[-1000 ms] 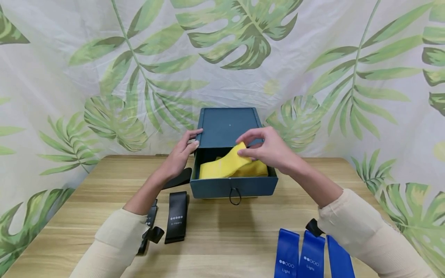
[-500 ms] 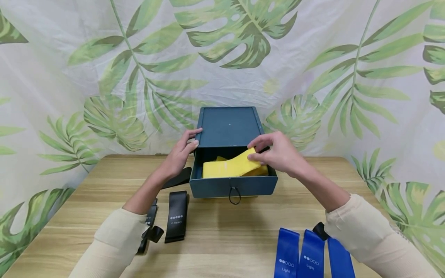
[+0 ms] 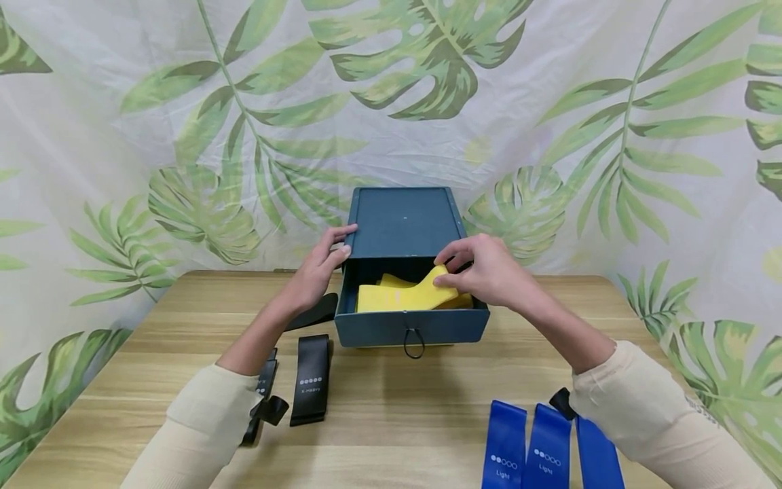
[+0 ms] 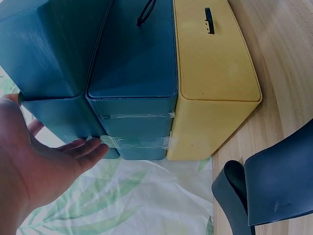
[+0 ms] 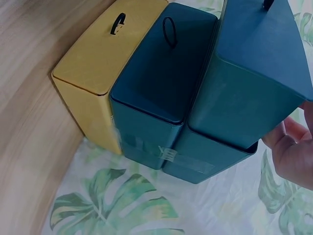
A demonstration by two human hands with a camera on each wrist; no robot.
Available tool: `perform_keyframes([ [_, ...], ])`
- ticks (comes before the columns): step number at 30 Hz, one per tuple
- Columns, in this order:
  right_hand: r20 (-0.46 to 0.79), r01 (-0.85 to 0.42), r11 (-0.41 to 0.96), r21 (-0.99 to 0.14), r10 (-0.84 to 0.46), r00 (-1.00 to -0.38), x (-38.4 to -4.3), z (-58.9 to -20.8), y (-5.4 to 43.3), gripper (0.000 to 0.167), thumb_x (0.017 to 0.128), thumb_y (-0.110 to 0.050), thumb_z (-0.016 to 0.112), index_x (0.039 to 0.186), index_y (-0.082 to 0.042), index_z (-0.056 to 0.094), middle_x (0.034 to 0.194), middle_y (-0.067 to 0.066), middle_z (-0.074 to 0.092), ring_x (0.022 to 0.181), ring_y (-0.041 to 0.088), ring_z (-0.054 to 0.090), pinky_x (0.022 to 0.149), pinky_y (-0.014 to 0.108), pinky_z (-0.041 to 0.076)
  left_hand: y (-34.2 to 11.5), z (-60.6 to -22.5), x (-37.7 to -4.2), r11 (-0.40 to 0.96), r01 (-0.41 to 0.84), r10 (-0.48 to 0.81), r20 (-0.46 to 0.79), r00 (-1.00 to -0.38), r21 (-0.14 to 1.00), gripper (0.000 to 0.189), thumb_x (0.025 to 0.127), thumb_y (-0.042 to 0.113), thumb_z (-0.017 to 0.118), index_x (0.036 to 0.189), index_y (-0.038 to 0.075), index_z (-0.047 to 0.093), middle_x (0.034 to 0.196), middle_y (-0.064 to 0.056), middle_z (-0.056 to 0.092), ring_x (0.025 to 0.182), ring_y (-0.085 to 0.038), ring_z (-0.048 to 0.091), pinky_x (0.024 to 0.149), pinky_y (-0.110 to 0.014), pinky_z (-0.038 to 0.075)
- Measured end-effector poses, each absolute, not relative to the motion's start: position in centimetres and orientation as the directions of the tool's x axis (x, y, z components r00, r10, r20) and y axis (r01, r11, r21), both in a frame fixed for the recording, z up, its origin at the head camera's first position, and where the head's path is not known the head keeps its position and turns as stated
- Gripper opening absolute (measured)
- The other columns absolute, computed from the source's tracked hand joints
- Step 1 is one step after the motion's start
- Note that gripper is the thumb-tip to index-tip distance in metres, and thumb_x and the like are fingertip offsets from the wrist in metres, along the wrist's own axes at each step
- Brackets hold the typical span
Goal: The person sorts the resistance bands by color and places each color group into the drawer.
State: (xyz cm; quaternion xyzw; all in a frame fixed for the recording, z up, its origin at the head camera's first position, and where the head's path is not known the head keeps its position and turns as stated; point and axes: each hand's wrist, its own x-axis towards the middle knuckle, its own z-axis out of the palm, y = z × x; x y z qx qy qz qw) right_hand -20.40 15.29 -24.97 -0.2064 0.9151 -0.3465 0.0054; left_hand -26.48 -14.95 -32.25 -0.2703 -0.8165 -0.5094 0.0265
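Note:
My right hand [image 3: 489, 272] pinches the raised right end of a yellow resistance band [image 3: 381, 299] between thumb and fingers. That band lies in the pulled-out top drawer [image 3: 373, 331], with more yellow band showing under and behind it. In the left wrist view, my left hand [image 4: 54, 166] rests its nearly straight fingers along the side of the blue drawer unit [image 3: 403, 221]. The right wrist view shows the right hand [image 5: 293, 147] only in part, behind the open drawer, so its grip is hidden there.
Below the top drawer sit a closed blue drawer [image 4: 139, 58] and a yellow drawer [image 4: 217, 54]. Black "X-Heavy" bands [image 3: 310, 380] lie on the wooden table at left, another black band [image 3: 314, 312] beside the unit. Blue "Light" bands [image 3: 504, 441] lie front right. Leaf-print cloth hangs behind.
My right hand has shifted right with the end of the yellow band, which now lies lower and flatter in the drawer. The left hand has stayed in place.

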Motion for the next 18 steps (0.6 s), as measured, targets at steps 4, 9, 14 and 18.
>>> perform_keyframes([
  [4,0.151,-0.403,0.723,-0.562,-0.389,-0.909,-20.2,-24.7,15.1,0.027,0.092,-0.013,0.08,0.114,0.001,0.077,0.102,0.015,0.077,0.09,0.027,0.074,0.077,0.039,0.061,-15.0,-32.3,-26.4,0.339,0.471,0.417,0.319,-0.851,0.814,0.052,0.113,0.028,0.033,0.16,0.006,0.03,0.165,-0.019,0.027,0.152,-0.039,0.025,0.118,-0.062,0.027],
  [9,0.19,-0.434,0.736,-0.519,-0.396,-0.899,-19.7,-24.1,15.3,0.024,0.093,-0.008,0.077,0.113,0.006,0.076,0.097,0.017,0.078,0.087,0.029,0.075,0.078,0.041,0.061,-15.0,-32.3,-26.3,0.335,0.469,0.419,0.317,-0.851,0.817,0.053,0.113,0.028,0.033,0.16,0.006,0.03,0.164,-0.019,0.027,0.151,-0.039,0.025,0.118,-0.063,0.028],
  [14,0.25,-0.477,0.684,-0.552,-0.41,-0.877,-18.8,-23.4,16.2,0.023,0.095,-0.008,0.074,0.114,0.005,0.076,0.097,0.014,0.078,0.088,0.028,0.076,0.08,0.043,0.061,-15.0,-32.4,-26.3,0.331,0.477,0.415,0.329,-0.848,0.814,0.054,0.113,0.033,0.033,0.16,0.006,0.031,0.164,-0.02,0.028,0.15,-0.039,0.026,0.117,-0.064,0.029],
  [18,0.305,-0.515,0.587,-0.624,-0.424,-0.853,-17.9,-23.1,17.0,0.02,0.096,-0.007,0.074,0.114,0.002,0.076,0.094,0.011,0.077,0.08,0.028,0.075,0.072,0.037,0.061,-15.0,-32.4,-26.4,0.33,0.48,0.416,0.331,-0.847,0.813,0.054,0.113,0.032,0.033,0.16,0.006,0.031,0.164,-0.02,0.027,0.15,-0.04,0.026,0.117,-0.064,0.028],
])
